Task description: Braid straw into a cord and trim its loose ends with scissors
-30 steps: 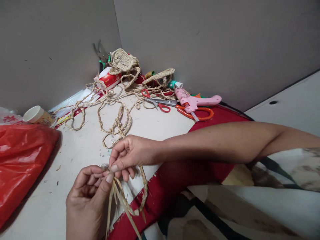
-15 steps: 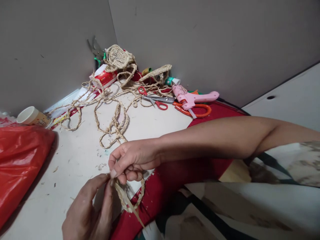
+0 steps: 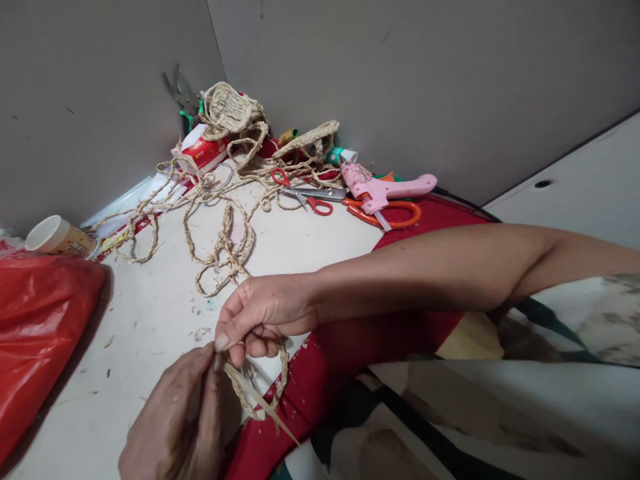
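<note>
My left hand [image 3: 175, 413] is closed, its thumb and forefinger pinched on the end of a braided straw cord [image 3: 284, 373]. Against those fingertips my right hand [image 3: 260, 317] pinches the same spot from above. Loose pale straw strands [image 3: 265, 403] stick out below the fingertips towards the lower right. The cord hangs in a loop beneath my right hand, over the edge of the red cloth [image 3: 325, 380]. The exact point of grip is hidden between the fingers.
More braided cord [image 3: 230, 250] lies tangled on the white table [image 3: 310, 243]. Behind it are red-handled scissors [image 3: 320, 205], larger orange-handled scissors [image 3: 407, 215], a pink glue gun [image 3: 385, 190], a tissue pack [image 3: 205, 152] and pruning shears [image 3: 185, 107]. A paper cup [image 3: 60, 237] and red bag [image 3: 45, 327] stand left.
The view has shifted slightly. Both hands stay pinched together at the cord's end, and the loose straw strands now point a little further to the right.
</note>
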The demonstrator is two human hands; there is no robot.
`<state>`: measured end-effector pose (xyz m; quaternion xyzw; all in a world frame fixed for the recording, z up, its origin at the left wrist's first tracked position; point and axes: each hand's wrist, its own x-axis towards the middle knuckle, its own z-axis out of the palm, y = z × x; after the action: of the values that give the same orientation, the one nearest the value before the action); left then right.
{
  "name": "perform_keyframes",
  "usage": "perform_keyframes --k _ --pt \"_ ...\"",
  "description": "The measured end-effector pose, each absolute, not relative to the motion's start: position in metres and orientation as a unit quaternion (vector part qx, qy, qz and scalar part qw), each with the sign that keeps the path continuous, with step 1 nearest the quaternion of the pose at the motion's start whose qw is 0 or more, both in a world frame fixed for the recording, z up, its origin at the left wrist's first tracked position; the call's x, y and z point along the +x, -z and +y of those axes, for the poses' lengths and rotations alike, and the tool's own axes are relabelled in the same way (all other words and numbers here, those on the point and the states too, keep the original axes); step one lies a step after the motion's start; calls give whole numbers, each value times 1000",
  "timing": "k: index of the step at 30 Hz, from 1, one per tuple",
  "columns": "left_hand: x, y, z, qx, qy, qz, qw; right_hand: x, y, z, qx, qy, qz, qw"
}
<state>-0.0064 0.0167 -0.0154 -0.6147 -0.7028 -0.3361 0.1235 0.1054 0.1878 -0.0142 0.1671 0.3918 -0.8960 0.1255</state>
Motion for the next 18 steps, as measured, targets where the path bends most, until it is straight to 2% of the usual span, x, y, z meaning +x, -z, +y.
perform_keyframes --k 18 --pt "2 14 20 -566 319 -757 70 108 17 185 140 859 488 70"
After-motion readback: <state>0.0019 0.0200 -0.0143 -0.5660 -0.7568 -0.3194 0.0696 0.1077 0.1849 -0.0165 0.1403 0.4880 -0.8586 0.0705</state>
